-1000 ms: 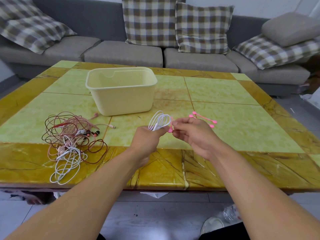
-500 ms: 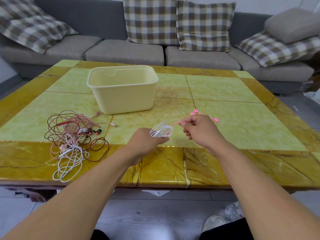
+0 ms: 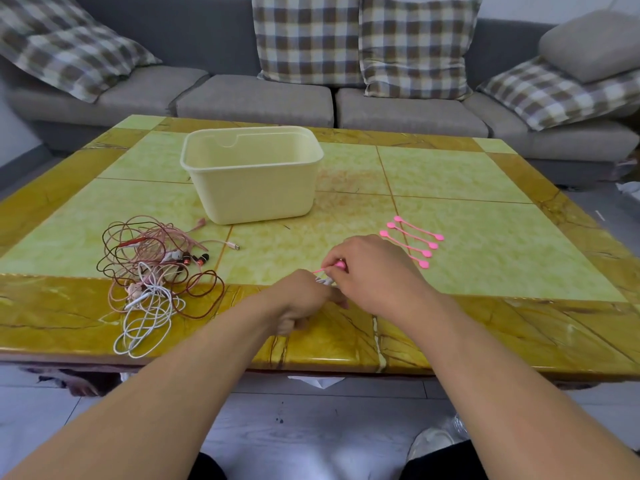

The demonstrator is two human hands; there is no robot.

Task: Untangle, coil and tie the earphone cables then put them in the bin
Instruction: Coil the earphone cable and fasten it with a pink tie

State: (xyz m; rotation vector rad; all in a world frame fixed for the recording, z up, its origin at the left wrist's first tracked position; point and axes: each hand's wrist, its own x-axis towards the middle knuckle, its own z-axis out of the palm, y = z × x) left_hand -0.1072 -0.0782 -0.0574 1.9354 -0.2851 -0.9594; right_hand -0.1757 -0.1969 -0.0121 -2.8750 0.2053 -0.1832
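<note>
Pink tie point(image 3: 333, 267) pinched in my right hand point(image 3: 375, 273) fingers wraps the white coil point(image 3: 323, 280) my left hand point(image 3: 301, 301) grips, keeping loops bundled.

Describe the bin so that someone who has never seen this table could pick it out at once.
On the green and yellow marble-look table in front of the grey sofa, look at the far half, left of centre. There stands the bin, a pale yellow plastic tub with rounded corners and an open top. It is the only container there; the tangled earphone cables lie nearer and to its left.
</note>
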